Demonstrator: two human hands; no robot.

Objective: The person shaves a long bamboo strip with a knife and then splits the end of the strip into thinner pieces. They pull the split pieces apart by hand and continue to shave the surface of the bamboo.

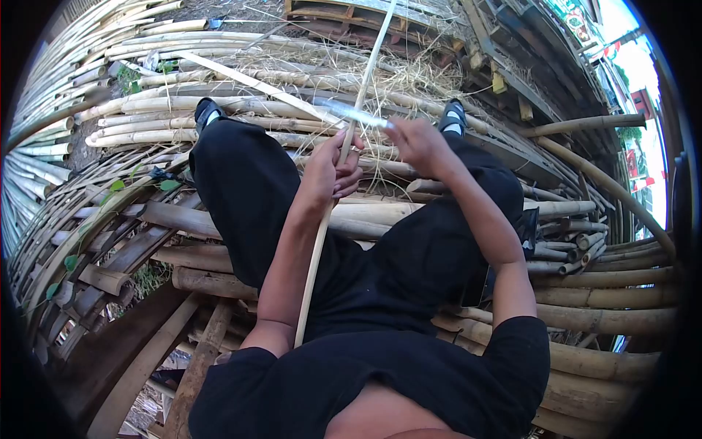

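A long, thin bamboo strip [316,256] runs from beside my left upper arm up past the top edge of the view. My left hand [333,170] is closed around it near its middle, above my lap. My right hand [420,146] grips the handle of a knife [351,112], whose blade is blurred and lies across the strip just above my left fingers. Whether the blade touches the strip I cannot tell. A second, wider pale strip [248,82] slants from the upper left toward my left hand.
Bamboo poles [168,121] lie in rows in front and to the left. Thin shavings [413,77] are scattered beyond my hands. Wooden pallets [358,18] stand at the top, and stacked poles [614,318] lie at the right. A leafy vine [117,186] hangs at the left.
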